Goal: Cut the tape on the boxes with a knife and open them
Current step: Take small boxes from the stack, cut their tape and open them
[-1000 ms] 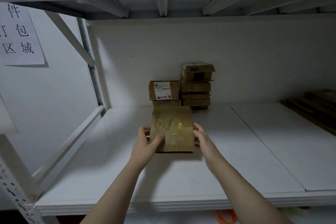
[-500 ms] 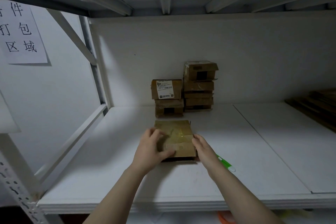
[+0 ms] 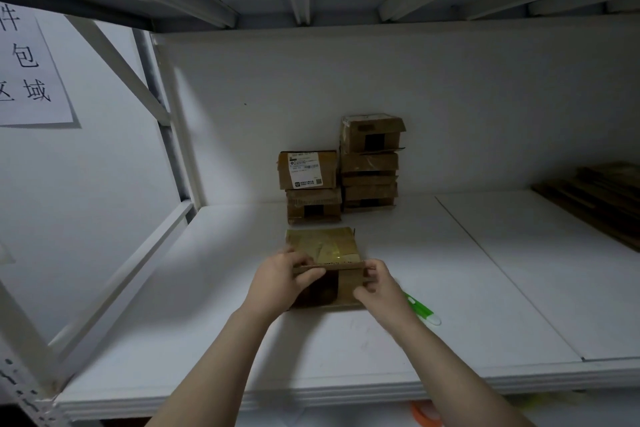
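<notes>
Versus the earlier frame the left hand [image 3: 280, 282] is off the top of the box [image 3: 323, 246] and at its near edge, and the box's taped front face now shows; both hands grip that edge, the right hand [image 3: 379, 288] curled on the right corner. The box sits mid white shelf [image 3: 485, 288], with the green knife [image 3: 420, 308] just beside the right wrist. More stacked boxes [image 3: 369, 163] stand at the back wall, flat cardboard [image 3: 595, 194] lies far right, and a paper sign [image 3: 27, 66] hangs on the left

White shelf [image 3: 485, 288], paper sign [image 3: 31, 73], flat brown stack [image 3: 595, 198]
</notes>
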